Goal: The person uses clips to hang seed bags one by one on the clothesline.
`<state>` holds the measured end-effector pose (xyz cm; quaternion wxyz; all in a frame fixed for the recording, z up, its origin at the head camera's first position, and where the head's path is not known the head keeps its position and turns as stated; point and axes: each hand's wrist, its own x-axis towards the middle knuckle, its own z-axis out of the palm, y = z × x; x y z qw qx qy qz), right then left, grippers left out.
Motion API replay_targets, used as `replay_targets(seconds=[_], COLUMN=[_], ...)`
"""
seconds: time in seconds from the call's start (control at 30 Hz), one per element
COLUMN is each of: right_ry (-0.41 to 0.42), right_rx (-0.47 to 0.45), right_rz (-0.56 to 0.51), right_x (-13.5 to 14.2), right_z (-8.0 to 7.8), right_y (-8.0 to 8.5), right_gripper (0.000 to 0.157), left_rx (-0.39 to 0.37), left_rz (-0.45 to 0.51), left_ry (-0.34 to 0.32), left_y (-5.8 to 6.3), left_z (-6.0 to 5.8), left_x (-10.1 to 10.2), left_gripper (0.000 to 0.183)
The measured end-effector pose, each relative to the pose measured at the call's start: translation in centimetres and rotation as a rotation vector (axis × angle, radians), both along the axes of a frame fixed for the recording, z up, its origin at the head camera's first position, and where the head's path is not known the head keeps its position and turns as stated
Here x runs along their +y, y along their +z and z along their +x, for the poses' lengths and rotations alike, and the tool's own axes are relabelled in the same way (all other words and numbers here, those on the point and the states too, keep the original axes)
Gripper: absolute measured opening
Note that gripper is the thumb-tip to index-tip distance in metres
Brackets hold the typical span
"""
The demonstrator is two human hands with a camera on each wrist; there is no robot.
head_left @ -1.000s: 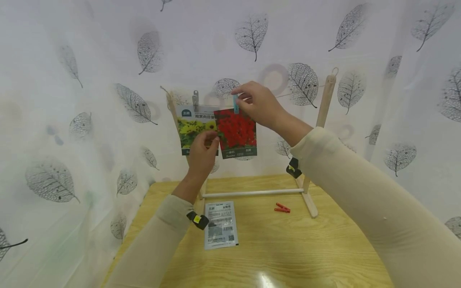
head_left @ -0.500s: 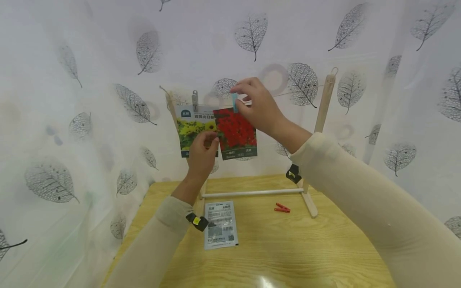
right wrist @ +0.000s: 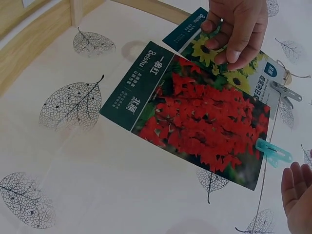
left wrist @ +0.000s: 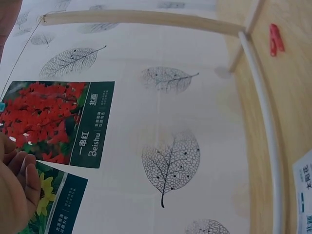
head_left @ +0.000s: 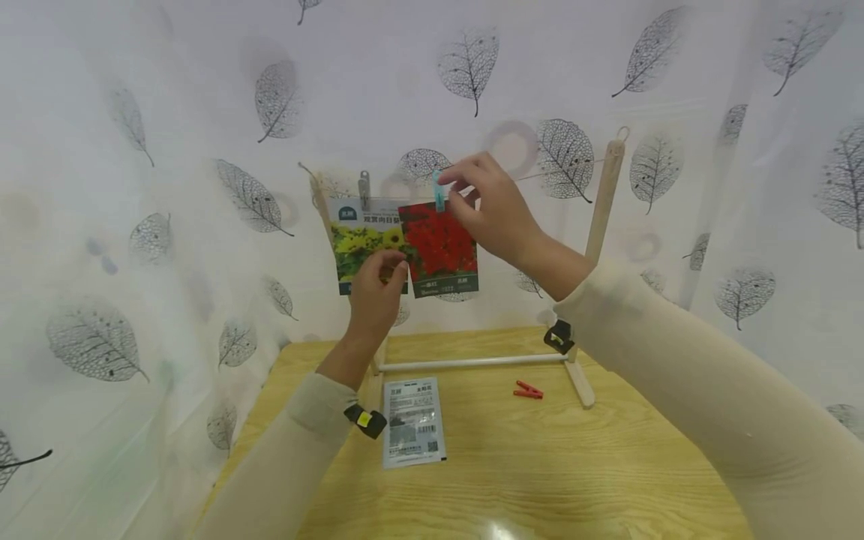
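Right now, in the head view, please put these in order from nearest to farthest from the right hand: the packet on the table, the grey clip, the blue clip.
1. Blue clip, just left of the right hand.
2. Grey clip, farther left, about as high.
3. Packet, also left, lying below on the table.

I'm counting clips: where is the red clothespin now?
Head view: the red clothespin lies right of centre on the table, in front of the white rod, left of the rack's right foot.
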<state>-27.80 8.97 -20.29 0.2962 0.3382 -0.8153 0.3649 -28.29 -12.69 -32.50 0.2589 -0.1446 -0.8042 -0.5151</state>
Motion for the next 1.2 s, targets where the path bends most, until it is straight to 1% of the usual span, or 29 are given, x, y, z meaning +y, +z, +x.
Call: replay_targets(seconds=[0.23,0.47,0.83,1.03,1.2], right_ry=[0.021,0.047,0.031,0.009,0.014], right_rx=[0.023,0.009,-0.042,-0.056,-0.050], right_rz=[-0.011,-0.038,-0.044,-0.021,-0.019], right_x=[0.4,0.5,1.1,1.5,1.6], right_z=[0.6,1.2,1.6,1.9,1.8], right_y=[-0.9,-1.5,-2.2,-2.8,-3.3], right_gripper=[0.023,0.022,0.023,0.024,0.024], left_rx=[-0.005,-0.010,-0.042,-0.028,-0.018], left_rz=[0.014,0.010,0.015,0.021,0.017], left_ry=[-0.010,-0.010,-0.025,-0.017,-0.024], left_y=[0.0,0.1,0.0,-0.3,-0.5], left_z=[0.2,0.5,1.0,0.9,0.9], left_x=[0.0,0.1,0.1,0.1,0.2], left_gripper=[0.021,0.022,0.025,0.024,0.024])
